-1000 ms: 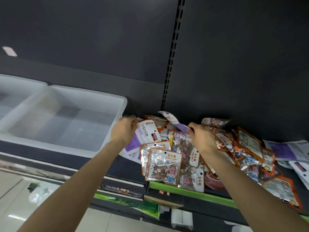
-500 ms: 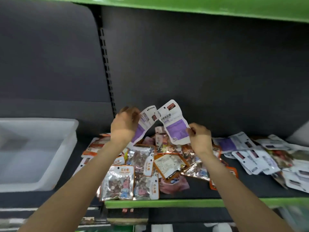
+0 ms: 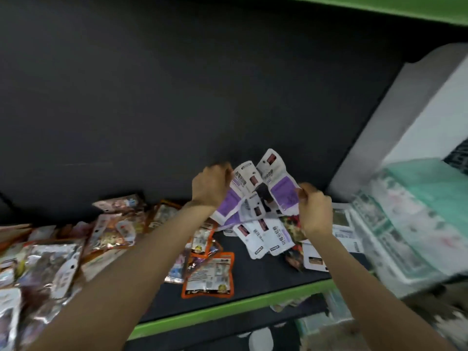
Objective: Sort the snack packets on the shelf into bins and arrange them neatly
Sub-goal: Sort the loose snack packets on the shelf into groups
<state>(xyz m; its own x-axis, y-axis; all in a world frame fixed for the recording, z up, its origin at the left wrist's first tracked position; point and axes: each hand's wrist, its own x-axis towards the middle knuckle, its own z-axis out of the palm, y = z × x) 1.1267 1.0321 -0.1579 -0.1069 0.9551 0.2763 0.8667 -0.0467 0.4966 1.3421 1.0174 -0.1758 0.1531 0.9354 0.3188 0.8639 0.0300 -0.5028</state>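
My left hand grips a white and purple snack packet above the dark shelf. My right hand pinches a second white and purple packet by its lower right edge; the two packets fan apart at the top. Below them lie more white and purple packets. Orange-edged packets and clear foil packets are scattered over the shelf's left and middle.
The shelf's green front lip runs across below my arms. A white bin with pale green and white packs stands at the right end. A black back panel rises behind, and a green shelf edge hangs overhead.
The view has swung right: the empty clear bins on the left have left the frame and the white bin on the right has come in. Both hands lifted white and purple packets off the pile.
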